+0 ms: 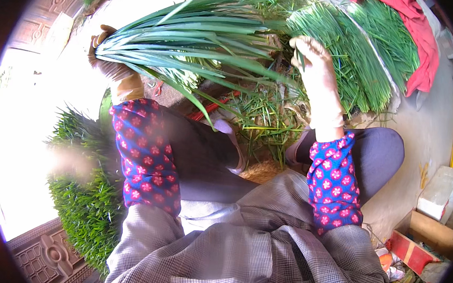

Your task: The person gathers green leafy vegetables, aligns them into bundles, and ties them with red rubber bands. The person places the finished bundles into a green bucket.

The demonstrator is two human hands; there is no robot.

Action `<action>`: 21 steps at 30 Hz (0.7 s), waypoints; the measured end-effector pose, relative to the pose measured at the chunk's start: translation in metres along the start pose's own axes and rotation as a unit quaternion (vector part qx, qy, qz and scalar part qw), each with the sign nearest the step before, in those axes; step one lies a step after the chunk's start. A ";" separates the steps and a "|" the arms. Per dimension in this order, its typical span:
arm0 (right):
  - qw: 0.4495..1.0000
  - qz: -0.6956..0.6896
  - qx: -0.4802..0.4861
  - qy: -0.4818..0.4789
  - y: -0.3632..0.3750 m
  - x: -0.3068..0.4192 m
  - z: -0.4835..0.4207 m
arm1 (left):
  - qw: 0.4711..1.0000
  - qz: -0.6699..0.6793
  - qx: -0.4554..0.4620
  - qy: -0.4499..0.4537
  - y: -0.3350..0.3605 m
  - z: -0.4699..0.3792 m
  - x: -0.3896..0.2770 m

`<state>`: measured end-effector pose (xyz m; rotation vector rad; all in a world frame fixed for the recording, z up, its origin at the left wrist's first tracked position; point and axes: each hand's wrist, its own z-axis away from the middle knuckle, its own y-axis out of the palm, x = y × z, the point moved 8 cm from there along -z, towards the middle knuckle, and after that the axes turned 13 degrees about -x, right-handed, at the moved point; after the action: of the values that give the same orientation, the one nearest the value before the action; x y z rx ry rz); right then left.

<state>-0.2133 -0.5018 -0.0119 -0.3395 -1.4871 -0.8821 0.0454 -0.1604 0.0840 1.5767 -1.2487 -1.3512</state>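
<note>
My left hand (111,67), which seems to wear a thin glove, is closed around the gathered end of a bunch of long flat green leaves (186,40), likely garlic chives. The leaves fan out to the right, several tips drooping. Near those tips is my right hand (320,67), fingers curled, a short green blade (300,59) pinched between thumb and fingers. Behind it lies a large pile of the same greens (346,59), laid side by side. Between my shoes, loose trimmed leaves (269,117) litter the floor. The held bunch partly hides another pale-stemmed bunch (184,75).
Upright greens (88,203) stand packed at my left, near a carved door panel (55,253). Red ties (213,108) lie ahead of my left shoe. Red cloth (423,56) partly covers the far-right greens. Boxes (437,193) line the right side.
</note>
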 end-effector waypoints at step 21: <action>0.953 0.140 0.268 -0.004 0.072 0.022 0.050 | 0.978 -0.121 -0.135 0.103 -0.033 -0.006 -0.013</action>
<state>-0.2030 -0.4267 0.0371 -0.1426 -1.5742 -0.2328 0.0587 -0.1394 0.0587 1.6604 -0.7328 -1.3978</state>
